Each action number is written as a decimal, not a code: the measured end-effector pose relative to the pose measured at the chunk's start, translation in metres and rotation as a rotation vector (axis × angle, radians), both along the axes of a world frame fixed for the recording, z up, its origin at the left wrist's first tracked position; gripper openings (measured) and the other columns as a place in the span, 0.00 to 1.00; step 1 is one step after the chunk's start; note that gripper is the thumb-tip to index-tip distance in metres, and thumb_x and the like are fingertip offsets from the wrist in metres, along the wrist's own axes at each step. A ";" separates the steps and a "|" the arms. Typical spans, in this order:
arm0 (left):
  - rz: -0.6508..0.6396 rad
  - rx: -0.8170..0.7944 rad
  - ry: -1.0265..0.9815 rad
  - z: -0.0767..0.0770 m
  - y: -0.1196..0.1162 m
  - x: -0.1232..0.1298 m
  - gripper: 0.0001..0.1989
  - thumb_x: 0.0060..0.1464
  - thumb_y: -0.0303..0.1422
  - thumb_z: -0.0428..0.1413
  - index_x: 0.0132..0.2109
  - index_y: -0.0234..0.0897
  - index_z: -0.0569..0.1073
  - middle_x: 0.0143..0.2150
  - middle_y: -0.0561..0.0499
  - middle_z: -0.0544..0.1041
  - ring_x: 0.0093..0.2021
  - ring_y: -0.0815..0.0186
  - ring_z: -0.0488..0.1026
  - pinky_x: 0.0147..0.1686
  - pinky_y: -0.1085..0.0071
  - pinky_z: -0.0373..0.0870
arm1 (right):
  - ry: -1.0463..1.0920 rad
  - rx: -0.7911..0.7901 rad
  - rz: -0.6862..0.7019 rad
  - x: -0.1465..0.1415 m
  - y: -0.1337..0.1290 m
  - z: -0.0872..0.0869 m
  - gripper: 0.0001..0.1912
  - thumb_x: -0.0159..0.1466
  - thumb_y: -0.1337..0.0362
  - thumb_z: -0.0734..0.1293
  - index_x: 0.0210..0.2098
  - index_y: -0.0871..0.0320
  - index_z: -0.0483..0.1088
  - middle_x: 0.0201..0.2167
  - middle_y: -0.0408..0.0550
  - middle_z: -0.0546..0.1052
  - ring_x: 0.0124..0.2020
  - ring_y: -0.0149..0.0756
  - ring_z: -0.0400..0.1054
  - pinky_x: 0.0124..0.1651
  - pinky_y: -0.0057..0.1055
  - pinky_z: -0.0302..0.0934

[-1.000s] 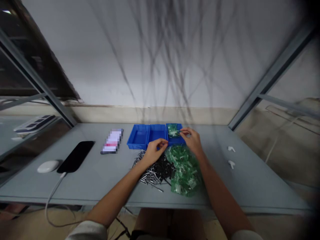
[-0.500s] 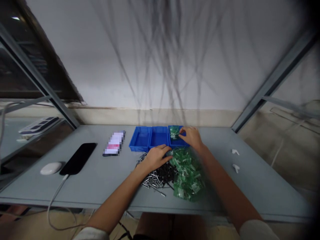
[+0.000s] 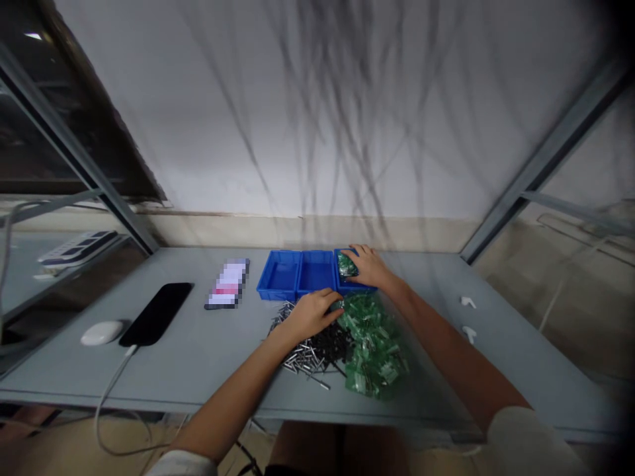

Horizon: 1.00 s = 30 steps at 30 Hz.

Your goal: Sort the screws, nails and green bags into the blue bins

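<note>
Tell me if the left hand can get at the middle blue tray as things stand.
Probably yes. The left hand is just in front of the middle blue tray, whose top looks open, and the right hand is over at the neighbouring tray, out of the way.

A pale grey-blue table (image 3: 193, 357) stands against a whitish wall (image 3: 208, 132), which rises behind it with blurred dark streaks running down its middle. A cream band (image 3: 223, 226) crosses the wall's foot, just above the table's far edge. Grey metal posts, a left post (image 3: 77, 153) and a right post (image 3: 548, 157), slant up and outward from the table's far corners, each joined by a thinner crossbar. Beyond the table's left side lie another pale surface (image 3: 20, 258) and, higher up, a dark, rough-edged opening (image 3: 30, 149) with one small bright light (image 3: 32, 36) in it. A dull beige-grey area (image 3: 585, 264) shows right of the table. Tan floor (image 3: 64, 439) shows below its near edge. The lighting is dim and soft.
</note>
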State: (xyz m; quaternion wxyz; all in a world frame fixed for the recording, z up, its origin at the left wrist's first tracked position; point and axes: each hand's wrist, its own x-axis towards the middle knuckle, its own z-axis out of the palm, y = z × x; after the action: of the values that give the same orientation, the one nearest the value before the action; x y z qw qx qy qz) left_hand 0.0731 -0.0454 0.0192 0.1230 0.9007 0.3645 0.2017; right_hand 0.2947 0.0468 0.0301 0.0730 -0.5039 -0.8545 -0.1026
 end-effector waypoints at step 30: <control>0.002 0.051 0.096 0.004 -0.006 0.007 0.15 0.63 0.39 0.49 0.50 0.37 0.72 0.45 0.46 0.77 0.45 0.62 0.75 0.46 0.68 0.71 | -0.139 -0.015 0.058 -0.013 0.032 -0.005 0.39 0.66 0.52 0.63 0.70 0.63 0.47 0.63 0.64 0.64 0.59 0.55 0.62 0.58 0.44 0.54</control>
State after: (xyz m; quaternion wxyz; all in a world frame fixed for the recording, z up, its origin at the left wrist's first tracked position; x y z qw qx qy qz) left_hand 0.0801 -0.0515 0.0231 0.0823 0.9120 0.3654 0.1674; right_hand 0.2819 0.0792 0.0255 0.0129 -0.4711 -0.8725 -0.1289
